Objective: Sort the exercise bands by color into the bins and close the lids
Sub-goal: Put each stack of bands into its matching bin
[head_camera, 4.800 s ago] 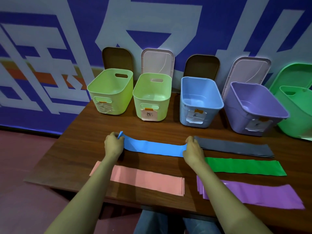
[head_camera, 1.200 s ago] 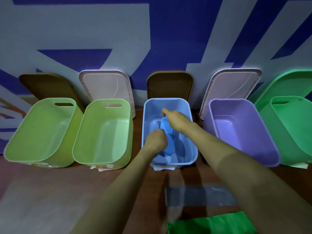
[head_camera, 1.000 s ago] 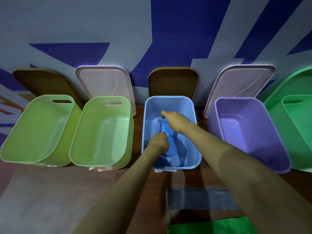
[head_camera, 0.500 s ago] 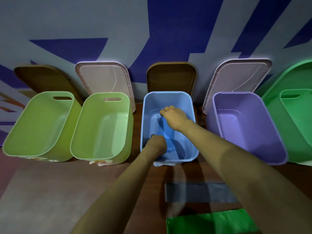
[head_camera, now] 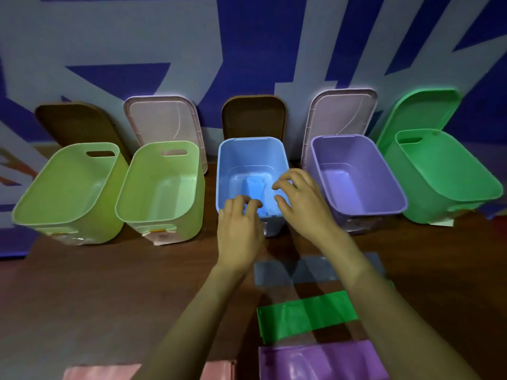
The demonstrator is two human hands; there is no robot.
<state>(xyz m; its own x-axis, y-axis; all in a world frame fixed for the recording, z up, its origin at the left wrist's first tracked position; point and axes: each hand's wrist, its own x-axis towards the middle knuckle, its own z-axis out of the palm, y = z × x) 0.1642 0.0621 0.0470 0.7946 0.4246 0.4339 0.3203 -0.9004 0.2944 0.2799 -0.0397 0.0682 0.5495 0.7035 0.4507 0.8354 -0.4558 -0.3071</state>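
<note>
The blue band (head_camera: 255,189) lies crumpled on the floor of the blue bin (head_camera: 252,145), the middle one of the row. My left hand (head_camera: 240,229) hovers over the bin's near rim, fingers loosely curled and holding nothing. My right hand (head_camera: 300,201) is just right of it, above the bin's right edge, fingers spread and empty. On the table nearer me lie a grey band (head_camera: 277,271), a green band (head_camera: 301,315), a purple band (head_camera: 315,362) and a pink band (head_camera: 101,371).
Two light-green bins (head_camera: 68,187) (head_camera: 162,185) stand to the left, a purple bin (head_camera: 356,174) and a green bin (head_camera: 439,171) to the right. Lids lean on the wall behind each: brown (head_camera: 253,116), pinkish (head_camera: 162,119), lilac (head_camera: 341,111), green (head_camera: 422,111).
Both hands have let go of the blue band and pulled back out of the blue bin toward me. The band stays inside. The view has tilted down, showing more bands.
</note>
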